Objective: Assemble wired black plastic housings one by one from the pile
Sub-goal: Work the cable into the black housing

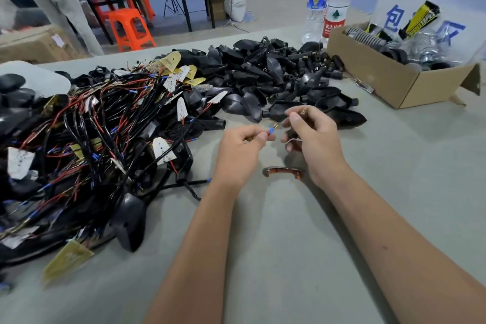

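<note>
Both bare hands meet over the grey counter [289,231], a little in front of the pile. The left hand [240,148] has its fingers curled in, with thumb and forefinger pinching a small blue-and-red wire terminal with a brass tip [272,129] that points toward the other hand. The right hand [311,139] is also curled: its thumb and forefinger pinch a second small brass-tipped wire end [303,111], held just in front of a black plastic teardrop-shaped housing [276,112]. Whether this hand also grips the housing cannot be told.

That housing lies at the near edge of a loose heap of similar empty black plastic housings [263,71] spread across the middle of the counter. To the left sits a larger tangled pile of black housings with red and black wires and small white and yellow circuit boards [92,139].

On the counter between the two wrists lies a small curved amber-brown lens piece [282,172]. At the far right stands an open brown cardboard box [381,81] filled with dark and metallic parts, and just behind its left corner stand two clear plastic water bottles [328,0].
</note>
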Demonstrator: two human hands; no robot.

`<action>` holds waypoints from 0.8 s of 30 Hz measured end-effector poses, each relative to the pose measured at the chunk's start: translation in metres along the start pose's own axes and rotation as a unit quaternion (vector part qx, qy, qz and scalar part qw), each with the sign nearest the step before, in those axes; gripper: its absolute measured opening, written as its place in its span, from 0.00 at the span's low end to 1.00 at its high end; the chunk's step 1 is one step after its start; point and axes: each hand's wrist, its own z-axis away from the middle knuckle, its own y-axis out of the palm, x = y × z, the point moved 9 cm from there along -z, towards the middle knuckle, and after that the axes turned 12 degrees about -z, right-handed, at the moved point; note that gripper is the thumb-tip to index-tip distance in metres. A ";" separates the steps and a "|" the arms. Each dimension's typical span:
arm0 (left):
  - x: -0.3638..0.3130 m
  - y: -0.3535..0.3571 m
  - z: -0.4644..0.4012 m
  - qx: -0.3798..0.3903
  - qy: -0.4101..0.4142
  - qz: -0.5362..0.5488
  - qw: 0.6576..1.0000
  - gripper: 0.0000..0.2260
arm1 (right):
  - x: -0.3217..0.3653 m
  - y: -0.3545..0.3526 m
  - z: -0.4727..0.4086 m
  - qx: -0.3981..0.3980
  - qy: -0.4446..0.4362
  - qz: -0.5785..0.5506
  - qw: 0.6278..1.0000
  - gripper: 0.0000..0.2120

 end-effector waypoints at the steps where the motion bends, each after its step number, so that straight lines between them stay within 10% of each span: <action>1: 0.001 0.002 0.001 0.013 0.000 0.011 1.000 0.12 | 0.002 0.001 0.000 0.014 -0.012 0.000 1.000 0.05; 14: 0.014 -0.007 -0.005 -0.031 -0.008 0.081 0.996 0.07 | -0.007 0.018 0.000 0.129 -0.048 0.108 0.985 0.12; 24: 0.013 -0.003 -0.006 0.006 0.012 0.132 0.991 0.07 | -0.001 -0.003 -0.007 0.001 -0.009 -0.037 0.999 0.18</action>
